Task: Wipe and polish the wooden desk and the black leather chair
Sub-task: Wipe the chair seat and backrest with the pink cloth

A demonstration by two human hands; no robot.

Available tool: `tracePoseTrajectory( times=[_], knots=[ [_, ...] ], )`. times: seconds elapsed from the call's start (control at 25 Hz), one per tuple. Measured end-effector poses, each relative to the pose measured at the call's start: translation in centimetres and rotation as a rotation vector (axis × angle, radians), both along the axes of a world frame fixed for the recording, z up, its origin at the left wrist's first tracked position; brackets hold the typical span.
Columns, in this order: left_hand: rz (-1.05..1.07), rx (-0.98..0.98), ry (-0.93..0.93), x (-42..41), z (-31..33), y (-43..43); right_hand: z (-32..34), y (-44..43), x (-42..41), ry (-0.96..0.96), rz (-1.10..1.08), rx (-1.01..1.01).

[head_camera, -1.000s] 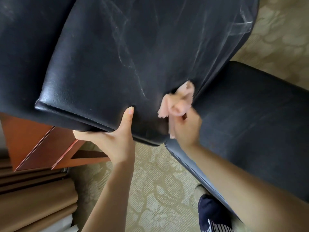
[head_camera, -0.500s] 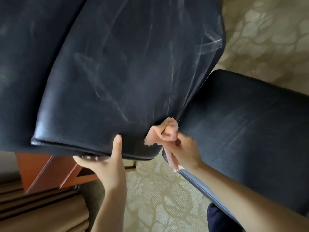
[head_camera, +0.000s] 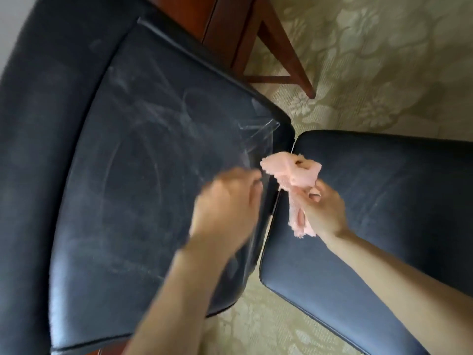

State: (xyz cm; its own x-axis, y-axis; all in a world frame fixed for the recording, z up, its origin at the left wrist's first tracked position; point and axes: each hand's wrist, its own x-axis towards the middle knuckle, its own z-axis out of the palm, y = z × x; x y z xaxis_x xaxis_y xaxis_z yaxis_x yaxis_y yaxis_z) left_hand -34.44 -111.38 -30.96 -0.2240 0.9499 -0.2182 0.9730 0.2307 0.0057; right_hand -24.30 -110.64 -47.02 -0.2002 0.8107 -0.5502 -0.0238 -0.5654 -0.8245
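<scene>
The black leather chair (head_camera: pixel 133 175) fills the left and centre of the view. Its broad padded panel has a fine grain, a stitched, rounded edge and pale smeared streaks across the surface. A second padded panel (head_camera: pixel 384 213) of the same black leather lies to the right, smoother and with rounded corners. A narrow gap separates the two.

The bench (head_camera: pixel 230 24) is reddish-brown polished wood with straight, angled legs. It stands beyond the chair at the top of the view, on a pale green carpet (head_camera: pixel 384 60) with a raised floral pattern.

The right hand (head_camera: pixel 325 213) is clenched around a pink cloth (head_camera: pixel 291 172). The cloth is soft, crumpled and frayed at its hanging end. Its bunched upper part sits at the gap between the two panels; contact with the leather cannot be determined.

The left hand (head_camera: pixel 225 208) is over the streaked panel near its right edge. Motion blur obscures it, so whether it is gripping or released cannot be told.
</scene>
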Motion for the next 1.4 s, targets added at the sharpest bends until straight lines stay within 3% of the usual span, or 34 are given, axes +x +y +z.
tracePoseTrajectory(
  times=[0.04, 0.12, 0.24, 0.36, 0.48, 0.68, 0.88, 1.12, 1.24, 1.4],
  knots=[
    [-0.166, 0.077, 0.137, -0.5, 0.8, 3.4, 0.0, 1.2, 0.0, 0.037, -0.015, -0.045],
    [-0.370, 0.029, 0.439, -1.2, 2.2, 9.9, 0.3, 3.4, -0.3, 0.120, -0.044, -0.090],
    [-0.515, -0.200, 0.834, -1.6, 3.1, 17.0, 0.0, 5.5, -1.4, 0.129, -0.112, -0.103],
    [-0.519, -0.379, 1.004, -2.2, 3.0, 19.6, -0.4, 5.9, -2.4, 0.135, -0.219, -0.136],
    [-0.395, -0.501, 0.979, -3.6, 3.2, 20.0, 0.1, 5.9, -3.8, 0.145, -0.272, -0.159],
    [-0.430, -0.530, 0.998, -4.0, 2.8, 21.1, 2.3, 7.8, -7.8, 0.180, -0.493, -0.132],
    [-0.512, -0.451, 1.001, -5.4, 2.5, 21.4, 7.5, 8.8, -11.1, 0.239, -0.547, 0.457],
    [-0.521, -0.392, 0.977, -6.0, 2.0, 21.3, 5.4, 10.5, -12.3, 0.154, -0.609, 0.658],
    [-0.503, -0.372, 0.919, -5.7, 2.2, 21.3, 4.8, 10.7, -11.7, 0.206, -0.701, 0.554],
    [-0.455, -0.354, 0.865, -5.3, 2.1, 21.0, 0.3, 12.0, -9.3, 0.036, -0.621, 0.098]
  ],
)
